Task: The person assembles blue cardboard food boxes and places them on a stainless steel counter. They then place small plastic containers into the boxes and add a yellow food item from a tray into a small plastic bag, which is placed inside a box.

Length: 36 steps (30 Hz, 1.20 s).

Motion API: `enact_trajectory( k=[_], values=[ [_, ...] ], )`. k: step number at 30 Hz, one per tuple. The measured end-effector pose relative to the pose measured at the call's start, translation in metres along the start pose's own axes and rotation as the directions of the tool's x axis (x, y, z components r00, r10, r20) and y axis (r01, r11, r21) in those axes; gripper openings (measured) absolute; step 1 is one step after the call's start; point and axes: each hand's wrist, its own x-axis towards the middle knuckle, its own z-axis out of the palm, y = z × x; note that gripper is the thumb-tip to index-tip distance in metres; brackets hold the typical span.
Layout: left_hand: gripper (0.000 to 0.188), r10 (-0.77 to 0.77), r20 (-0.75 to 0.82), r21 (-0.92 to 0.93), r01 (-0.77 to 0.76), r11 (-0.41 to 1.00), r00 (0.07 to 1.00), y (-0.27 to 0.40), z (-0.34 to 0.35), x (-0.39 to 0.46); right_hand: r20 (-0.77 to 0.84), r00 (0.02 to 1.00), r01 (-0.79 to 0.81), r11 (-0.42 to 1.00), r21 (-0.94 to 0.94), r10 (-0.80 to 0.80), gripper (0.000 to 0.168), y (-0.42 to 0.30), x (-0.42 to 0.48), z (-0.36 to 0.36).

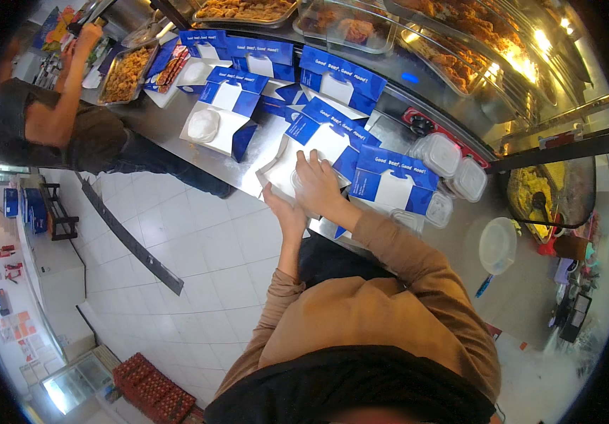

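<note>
An open blue and white cardboard takeaway box (328,140) lies in front of me on the steel counter. My left hand (286,212) supports its near left side, thumb along the edge. Inside the box reaches my right hand (317,185), slightly blurred, its fingers bent over a clear round piece (295,181), perhaps a plastic cup or lid. Whether the fingers grip it is hard to see. To the left, another open box (233,87) holds a white wrapped round bundle (203,126). Close to my right forearm stands a further open box (394,177).
More open boxes (341,79) line the counter's back. Stacked clear plastic containers (437,153) stand at right, near a round translucent tub (498,245). Trays of fried chicken (246,10) sit behind; another tray (126,74) lies left, beside a co-worker (71,122) with raised arms.
</note>
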Motion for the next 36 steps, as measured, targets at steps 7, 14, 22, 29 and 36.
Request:
enact_trajectory(
  k=[7, 14, 22, 29, 36],
  values=[
    [0.07, -0.047, -0.023, -0.037, 0.046, 0.998, 0.999, 0.012, -0.001, -0.004, 0.389, 0.912, 0.026, 0.967, 0.253, -0.127, 0.045, 0.02, 0.01, -0.009],
    [0.069, 0.04, -0.024, -0.004, -0.04, 0.999, 0.999, 0.007, 0.005, -0.006, 0.12, 0.988, 0.071, 0.979, 0.194, -0.095, 0.043, 0.024, -0.006, 0.005],
    [0.067, 0.13, 0.015, 0.004, -0.13, 0.991, 0.991, -0.013, 0.008, 0.003, 0.179, 0.983, -0.032, 0.898, 0.439, -0.052, 0.066, 0.033, -0.003, 0.0],
    [0.056, 0.067, -0.006, 0.187, -0.065, 0.98, 0.998, 0.031, 0.001, -0.001, -0.328, 0.806, -0.427, 0.868, 0.253, 0.492, 0.067, 0.098, -0.108, -0.117],
    [0.045, 0.557, 0.117, 0.072, -0.566, 0.821, 0.822, 0.121, 0.03, 0.003, -0.033, 0.806, -0.564, 0.784, 0.261, 0.591, 0.088, 0.2, -0.196, -0.169]
  ],
)
